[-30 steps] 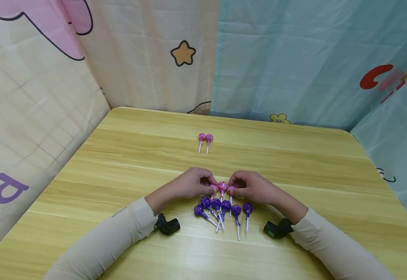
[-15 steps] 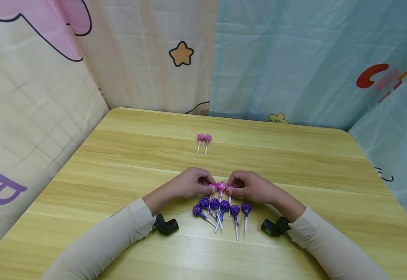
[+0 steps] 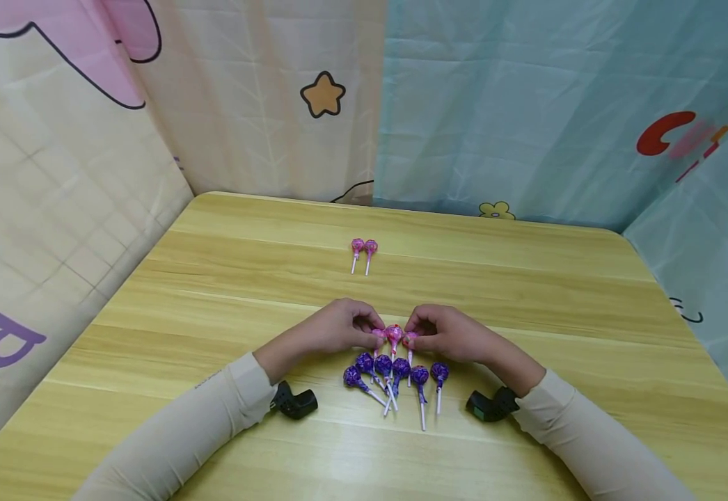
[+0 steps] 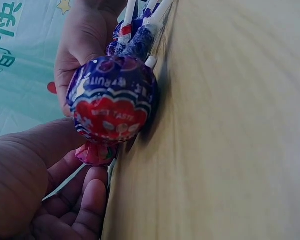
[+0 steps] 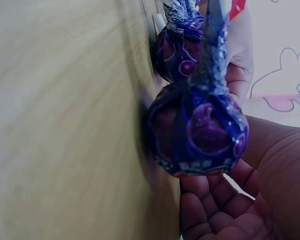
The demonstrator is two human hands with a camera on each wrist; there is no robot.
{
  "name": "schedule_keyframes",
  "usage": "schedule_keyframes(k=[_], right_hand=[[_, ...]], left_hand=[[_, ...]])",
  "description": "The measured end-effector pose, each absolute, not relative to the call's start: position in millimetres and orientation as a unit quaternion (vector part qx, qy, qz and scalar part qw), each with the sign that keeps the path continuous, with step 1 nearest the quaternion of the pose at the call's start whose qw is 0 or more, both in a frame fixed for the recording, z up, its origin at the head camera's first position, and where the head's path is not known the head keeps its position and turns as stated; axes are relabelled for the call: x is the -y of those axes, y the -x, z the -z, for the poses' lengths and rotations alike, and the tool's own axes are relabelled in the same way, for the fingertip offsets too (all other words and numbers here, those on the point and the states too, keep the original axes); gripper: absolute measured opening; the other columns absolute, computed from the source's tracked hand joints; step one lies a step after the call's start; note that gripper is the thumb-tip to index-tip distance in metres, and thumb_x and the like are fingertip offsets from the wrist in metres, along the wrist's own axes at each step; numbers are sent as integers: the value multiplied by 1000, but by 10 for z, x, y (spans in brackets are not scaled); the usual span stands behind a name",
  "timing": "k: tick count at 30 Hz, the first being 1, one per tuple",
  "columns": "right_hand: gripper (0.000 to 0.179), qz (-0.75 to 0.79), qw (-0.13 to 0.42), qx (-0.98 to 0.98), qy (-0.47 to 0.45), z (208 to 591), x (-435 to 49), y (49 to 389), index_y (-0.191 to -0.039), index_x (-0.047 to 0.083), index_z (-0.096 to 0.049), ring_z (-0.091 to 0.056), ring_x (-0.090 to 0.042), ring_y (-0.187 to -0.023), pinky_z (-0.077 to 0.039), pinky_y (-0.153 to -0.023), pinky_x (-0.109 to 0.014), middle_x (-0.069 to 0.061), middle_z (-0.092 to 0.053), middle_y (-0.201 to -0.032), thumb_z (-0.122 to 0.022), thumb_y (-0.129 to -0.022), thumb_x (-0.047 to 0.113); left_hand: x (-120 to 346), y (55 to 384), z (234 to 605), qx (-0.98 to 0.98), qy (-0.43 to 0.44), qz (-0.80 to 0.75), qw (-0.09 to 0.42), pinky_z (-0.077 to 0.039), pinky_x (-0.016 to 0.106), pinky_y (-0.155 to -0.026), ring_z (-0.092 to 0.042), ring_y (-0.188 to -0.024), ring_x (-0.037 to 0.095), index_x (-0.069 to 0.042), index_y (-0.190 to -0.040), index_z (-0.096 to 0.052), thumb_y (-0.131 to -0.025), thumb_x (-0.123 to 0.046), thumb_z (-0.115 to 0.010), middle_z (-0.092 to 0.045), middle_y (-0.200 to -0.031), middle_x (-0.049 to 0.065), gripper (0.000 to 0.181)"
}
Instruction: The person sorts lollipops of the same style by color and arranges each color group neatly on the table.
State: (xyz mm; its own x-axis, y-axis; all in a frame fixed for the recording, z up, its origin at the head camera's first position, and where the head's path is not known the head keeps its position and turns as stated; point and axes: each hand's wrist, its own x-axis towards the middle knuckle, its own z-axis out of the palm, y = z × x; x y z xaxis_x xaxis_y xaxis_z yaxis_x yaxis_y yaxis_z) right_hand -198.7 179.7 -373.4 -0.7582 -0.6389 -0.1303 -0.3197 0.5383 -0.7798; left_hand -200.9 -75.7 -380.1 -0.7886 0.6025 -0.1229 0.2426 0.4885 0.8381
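Note:
In the head view my left hand [image 3: 342, 327] pinches the head of a pink lollipop [image 3: 377, 337] on the table. Opposite it, my right hand [image 3: 452, 334] pinches another pink lollipop [image 3: 410, 339] by its head. A third pink lollipop [image 3: 394, 334] lies between the fingertips of both hands, its stick towards me. Several purple lollipops lie just in front, some with crossed sticks, such as the left one [image 3: 353, 376] and the right one [image 3: 439, 371]. A purple lollipop [image 4: 112, 100] hides part of the left fingertips in its wrist view; another purple lollipop [image 5: 197, 132] covers the right fingertips.
Two more pink lollipops [image 3: 371, 248] lie side by side farther back on the wooden table [image 3: 245, 271]. Printed curtains [image 3: 464, 104] hang behind the table and at both sides. Black wrist cameras [image 3: 298, 403] sit below each wrist.

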Motion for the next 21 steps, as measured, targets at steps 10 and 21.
schedule_keyframes(k=[10, 21], right_hand=[[6, 387, 210, -854, 276, 3726, -1789, 1983, -97, 12, -65, -55, -16, -75, -49, -66, -31, 2, -64, -87, -70, -94, 14], [6, 392, 211, -851, 279, 3713, -1799, 1983, -97, 11, -64, -55, -16, -75, -48, -66, -30, 1, -63, -86, -69, -95, 14]], left_hand=[[754, 2005, 3792, -839, -250, -436, 210, -53, 30, -73, -62, -81, 15, -12, -102, -73, -87, -13, -77, -67, -87, -3, 16], [761, 2004, 3784, -833, -257, -444, 210, -53, 30, -74, -63, -81, 15, -10, -102, -73, -87, -12, -77, -68, -87, -3, 15]])
